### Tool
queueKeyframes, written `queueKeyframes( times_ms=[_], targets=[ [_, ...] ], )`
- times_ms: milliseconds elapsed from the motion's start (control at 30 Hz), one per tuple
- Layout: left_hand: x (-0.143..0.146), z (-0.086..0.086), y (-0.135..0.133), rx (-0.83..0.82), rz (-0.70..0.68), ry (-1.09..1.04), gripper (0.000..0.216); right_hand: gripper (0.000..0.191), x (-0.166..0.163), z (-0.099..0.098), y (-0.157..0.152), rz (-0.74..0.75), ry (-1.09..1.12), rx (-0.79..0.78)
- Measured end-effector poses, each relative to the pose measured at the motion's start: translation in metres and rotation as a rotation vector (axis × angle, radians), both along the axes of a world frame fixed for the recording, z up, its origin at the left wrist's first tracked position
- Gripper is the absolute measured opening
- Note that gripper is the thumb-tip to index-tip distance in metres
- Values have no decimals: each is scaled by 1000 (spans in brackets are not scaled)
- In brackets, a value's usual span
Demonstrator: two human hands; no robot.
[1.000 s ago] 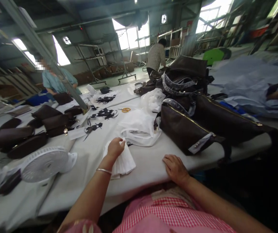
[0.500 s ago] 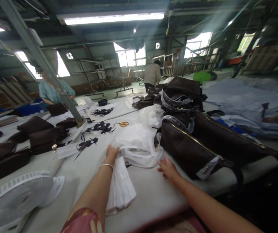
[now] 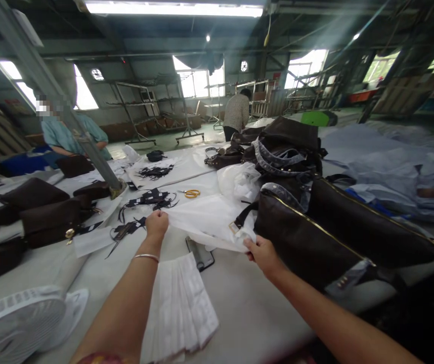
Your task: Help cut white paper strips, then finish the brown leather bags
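My left hand [image 3: 157, 224] is closed on the left corner of a white fabric sheet [image 3: 205, 220] and my right hand [image 3: 262, 254] pinches its right corner. The sheet is lifted a little off the white table [image 3: 247, 308]. Under its raised edge lies a dark phone [image 3: 200, 254]. A fanned stack of folded white cloths [image 3: 181, 308] rests beside my left forearm. A big dark brown bag [image 3: 308, 242] with a gold zip lies just right of my right hand.
More brown bags [image 3: 285, 144] pile up behind. Yellow-handled scissors [image 3: 191, 193] and black ribbon pieces [image 3: 148, 198] lie farther back. Brown pouches [image 3: 46, 210] and a white fan [image 3: 15, 323] sit at left. Two people stand across the hall. Pale blue fabric [image 3: 391, 162] covers the right.
Both hands moved forward from the near table, took hold of the white sheet's corners and lifted it, uncovering the phone. My view tilted up and forward.
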State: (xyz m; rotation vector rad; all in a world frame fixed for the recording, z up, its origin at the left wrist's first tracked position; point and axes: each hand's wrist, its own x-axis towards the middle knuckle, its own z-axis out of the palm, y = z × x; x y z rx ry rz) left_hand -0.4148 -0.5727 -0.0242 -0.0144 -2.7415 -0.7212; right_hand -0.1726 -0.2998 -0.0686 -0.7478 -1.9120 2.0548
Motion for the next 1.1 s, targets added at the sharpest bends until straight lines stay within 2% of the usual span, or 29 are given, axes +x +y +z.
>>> queueKeyframes(
  times_ms=[67, 167, 267, 333, 400, 433, 500, 600, 667, 767, 867, 933, 1000, 1067, 1100],
  targets=[
    [4, 8, -10, -31, 20, 13, 29, 27, 12, -4, -2, 68, 17, 103],
    [23, 6, -22, -73, 37, 4, 29, 31, 37, -24, -14, 167, -17, 181],
    [49, 3, -16, -160, 27, 36, 28, 33, 60, -39, -31, 299, -52, 248],
    [68, 5, 6, -250, -88, 146, 33, 33, 67, -41, -43, 398, -67, 281],
    [88, 6, 40, -271, -321, 209, 37, 34, 67, -39, -53, 472, -78, 308],
    [98, 5, 61, -264, -452, 183, 37, 34, 66, -37, -57, 491, -80, 324],
    [116, -2, 100, -255, -620, 50, 35, 33, 63, -34, -62, 501, -67, 376],
    [131, -21, 142, -324, -668, -232, 39, 31, 63, -31, -63, 519, -25, 461],
    [132, -31, 154, -341, -649, -314, 34, 29, 67, -32, -59, 532, -21, 441],
    [128, -29, 149, -312, -669, -329, 21, 30, 75, -36, -50, 510, -73, 329],
    [130, -11, 124, -267, -754, -285, 21, 32, 80, -41, -43, 458, -101, 256],
    [135, -1, 100, -237, -859, -271, 22, 32, 80, -43, -42, 436, -91, 194],
    [138, 0, 78, -180, -1094, -383, 19, 32, 77, -42, -43, 415, -74, 135],
    [136, -7, 63, -298, -1196, -482, 10, 31, 73, -40, -46, 379, -59, 85],
    [134, -13, 60, -382, -1204, -498, 9, 31, 71, -38, -48, 360, -50, 62]
  ],
)
